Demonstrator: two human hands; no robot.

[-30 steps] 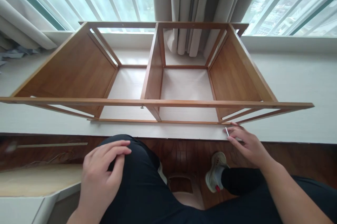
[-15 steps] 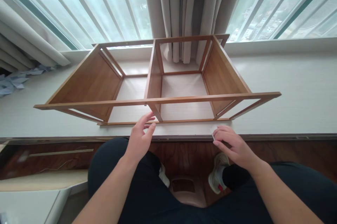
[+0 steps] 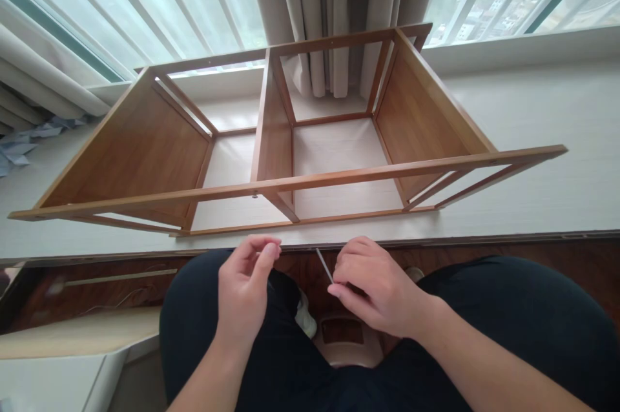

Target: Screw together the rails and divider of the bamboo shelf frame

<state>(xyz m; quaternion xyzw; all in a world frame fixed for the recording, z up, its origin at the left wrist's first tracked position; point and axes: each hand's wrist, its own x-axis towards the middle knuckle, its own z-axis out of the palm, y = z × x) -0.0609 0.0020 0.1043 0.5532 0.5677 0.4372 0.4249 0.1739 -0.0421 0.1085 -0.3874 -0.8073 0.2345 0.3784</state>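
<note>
My right hand (image 3: 375,283) pinches a slim grey metal rod that looks like a hex key (image 3: 324,265); its free end points up and left, and the other end is hidden in my fingers. My left hand (image 3: 247,279) is closed with thumb and fingertips together, just left of the rod; whatever is between them is too small to make out. Beyond both hands a wooden shelf frame (image 3: 339,173) lies on the pale ledge, with a middle panel (image 3: 276,121) and two end panels. A small screw head (image 3: 254,196) shows under its front rail. Neither hand touches the frame.
The frame rests on a white window ledge (image 3: 527,102), with curtains (image 3: 320,18) and barred windows behind. Grey scraps (image 3: 19,147) lie at the far left. Below are my knees, a small stool (image 3: 349,350) on the dark floor, and a white furniture piece (image 3: 48,380) at lower left.
My left hand has drawn back from under the front rail and closed. My right hand has moved left with the hex key, close to the left. The view has shifted and tilted.
</note>
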